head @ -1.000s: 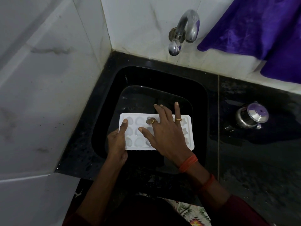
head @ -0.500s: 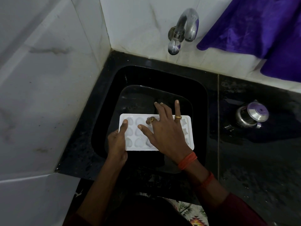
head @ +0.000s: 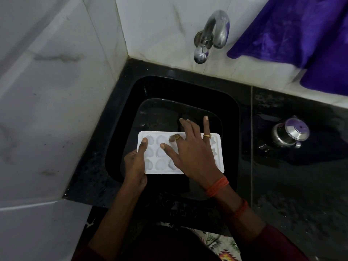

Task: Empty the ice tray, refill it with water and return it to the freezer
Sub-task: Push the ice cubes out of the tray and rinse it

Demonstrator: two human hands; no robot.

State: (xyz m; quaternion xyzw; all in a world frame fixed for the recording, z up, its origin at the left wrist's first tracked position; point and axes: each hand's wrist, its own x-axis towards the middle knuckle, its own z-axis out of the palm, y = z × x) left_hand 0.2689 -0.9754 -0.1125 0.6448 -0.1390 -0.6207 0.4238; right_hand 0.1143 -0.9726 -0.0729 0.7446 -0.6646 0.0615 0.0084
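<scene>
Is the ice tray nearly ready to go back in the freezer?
Not yet. The white ice tray is over the black sink, so it is out of the freezer. The left hand holds its end while the right hand presses on top, seemingly working ice out. The tap shows no water, so refilling and the freezer trip remain.

the white ice tray [head: 180,152] is held level over the black sink [head: 228,129], below the steel tap [head: 211,35]. the left hand [head: 134,166] grips its left end, thumb on top. the right hand [head: 194,153] lies spread across the heart-shaped cells.
</scene>
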